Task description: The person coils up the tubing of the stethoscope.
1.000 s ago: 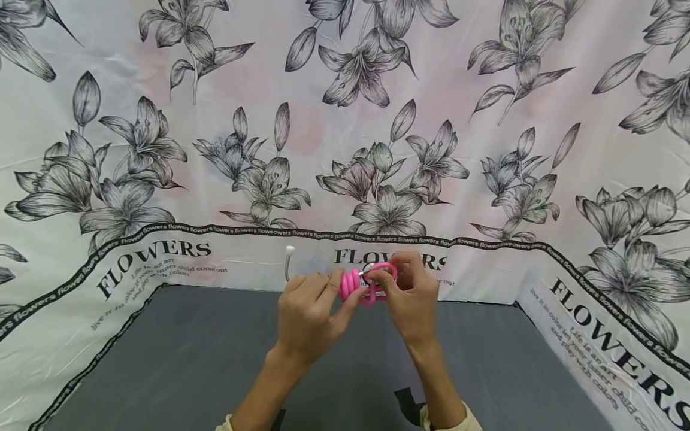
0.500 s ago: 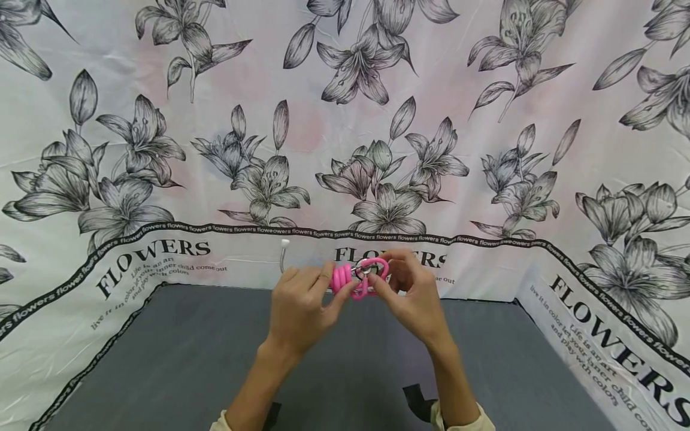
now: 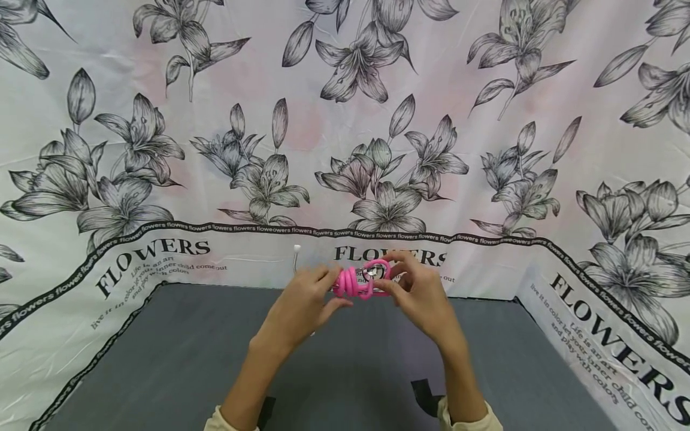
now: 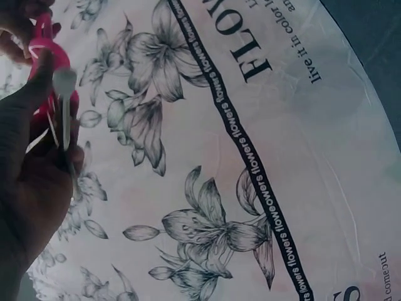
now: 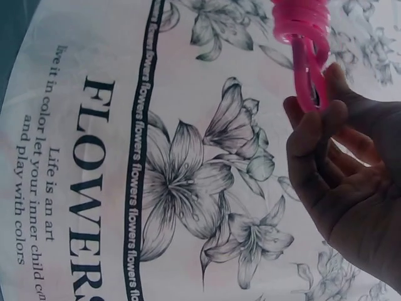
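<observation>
Both hands hold up a pink cord [image 3: 351,284] wound into a tight coil, above the far edge of the table. Silvery metal [image 3: 373,273] shows inside the pink loop at its right end. My left hand [image 3: 295,304] grips the coil's left end, its thumb [image 3: 338,304] standing off below the turns. From behind that hand pokes a thin pale stem with a white tip [image 4: 64,79], in line with the fingers in the left wrist view. With thumb and fingertips, my right hand [image 3: 424,292] pinches the loop, which hangs below the coiled turns [image 5: 302,17] in the right wrist view.
A grey tabletop [image 3: 350,371] lies beneath the forearms. Flower-printed cloth [image 3: 259,78] rises behind it and along both sides. Black strips [image 3: 424,397] show on the table near the sleeves.
The left thumb has come away from the front of the coil. Both forearms have spread slightly apart. The white-tipped stem has shifted left, then back right.
</observation>
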A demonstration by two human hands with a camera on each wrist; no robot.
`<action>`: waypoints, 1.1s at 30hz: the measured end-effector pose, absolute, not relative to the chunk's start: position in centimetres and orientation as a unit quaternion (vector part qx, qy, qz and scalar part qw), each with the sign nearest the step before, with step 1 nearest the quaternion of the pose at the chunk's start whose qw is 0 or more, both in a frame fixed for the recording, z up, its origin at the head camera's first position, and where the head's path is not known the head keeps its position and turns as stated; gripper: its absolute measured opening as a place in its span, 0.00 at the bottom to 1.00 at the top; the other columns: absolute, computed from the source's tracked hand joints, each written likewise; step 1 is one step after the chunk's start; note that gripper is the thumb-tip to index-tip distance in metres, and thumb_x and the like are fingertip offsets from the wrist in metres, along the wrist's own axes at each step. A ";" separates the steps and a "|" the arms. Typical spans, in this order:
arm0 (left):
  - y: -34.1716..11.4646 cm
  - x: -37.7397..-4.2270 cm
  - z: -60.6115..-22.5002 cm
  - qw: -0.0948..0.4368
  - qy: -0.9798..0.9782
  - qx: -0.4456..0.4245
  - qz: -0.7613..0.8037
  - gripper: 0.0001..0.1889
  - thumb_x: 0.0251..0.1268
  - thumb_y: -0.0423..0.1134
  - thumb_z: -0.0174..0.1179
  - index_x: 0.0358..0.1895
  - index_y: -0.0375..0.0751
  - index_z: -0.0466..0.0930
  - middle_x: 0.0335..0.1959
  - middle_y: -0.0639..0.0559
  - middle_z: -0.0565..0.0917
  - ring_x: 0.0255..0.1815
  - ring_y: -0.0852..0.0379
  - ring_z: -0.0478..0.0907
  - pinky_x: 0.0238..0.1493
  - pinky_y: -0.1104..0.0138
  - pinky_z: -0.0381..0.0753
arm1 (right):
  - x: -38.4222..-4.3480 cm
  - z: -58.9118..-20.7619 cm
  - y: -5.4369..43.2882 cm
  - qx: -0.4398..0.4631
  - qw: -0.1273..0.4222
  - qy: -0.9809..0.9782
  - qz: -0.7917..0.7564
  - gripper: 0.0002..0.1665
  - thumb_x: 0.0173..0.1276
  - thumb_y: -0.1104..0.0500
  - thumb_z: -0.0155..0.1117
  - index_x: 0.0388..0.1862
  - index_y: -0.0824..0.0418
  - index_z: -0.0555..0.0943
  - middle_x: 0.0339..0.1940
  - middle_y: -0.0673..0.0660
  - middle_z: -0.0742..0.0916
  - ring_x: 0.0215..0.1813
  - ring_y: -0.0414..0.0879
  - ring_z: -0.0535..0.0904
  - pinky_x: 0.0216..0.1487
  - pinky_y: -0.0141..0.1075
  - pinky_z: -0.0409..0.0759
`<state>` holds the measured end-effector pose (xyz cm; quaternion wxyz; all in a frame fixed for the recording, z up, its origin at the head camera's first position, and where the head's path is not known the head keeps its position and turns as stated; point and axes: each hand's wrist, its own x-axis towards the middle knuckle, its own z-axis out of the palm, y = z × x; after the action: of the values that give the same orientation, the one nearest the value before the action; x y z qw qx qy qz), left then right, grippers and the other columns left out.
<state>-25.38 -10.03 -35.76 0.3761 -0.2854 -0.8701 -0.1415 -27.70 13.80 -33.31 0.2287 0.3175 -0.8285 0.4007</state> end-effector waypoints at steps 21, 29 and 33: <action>-8.1 -29.3 -42.7 -0.050 -0.925 -0.358 -0.118 0.17 0.48 0.47 0.83 0.27 0.45 0.83 0.21 0.61 0.68 0.23 0.68 0.61 0.26 0.74 0.62 | -31.2 -39.5 13.6 0.243 -0.210 -0.934 0.159 0.15 0.59 0.65 0.81 0.36 0.60 0.80 0.24 0.54 0.86 0.26 0.46 0.82 0.32 0.43 0.83; -7.5 -29.1 -43.8 -0.175 -0.927 -0.321 -0.086 0.18 0.48 0.50 0.84 0.38 0.46 0.90 0.20 0.61 0.74 0.23 0.67 0.66 0.25 0.72 0.67 | -31.6 -41.8 12.8 0.198 -0.302 -0.922 0.137 0.12 0.60 0.64 0.80 0.40 0.60 0.85 0.24 0.59 0.90 0.29 0.50 0.90 0.39 0.44 0.89; -8.1 -29.5 -43.1 -0.178 -0.932 -0.308 -0.072 0.32 0.53 0.56 0.80 0.60 0.46 0.87 0.42 0.53 0.86 0.41 0.61 0.82 0.44 0.68 0.82 | -32.2 -41.1 13.6 0.210 -0.270 -0.930 0.137 0.21 0.65 0.61 0.76 0.57 0.61 0.84 0.41 0.61 0.91 0.38 0.49 0.89 0.45 0.45 0.88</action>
<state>-29.47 -8.10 -43.05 -0.1781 -0.3082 -0.9317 -0.0718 -32.20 13.63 -41.05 -0.2698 0.2098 -0.9298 0.1367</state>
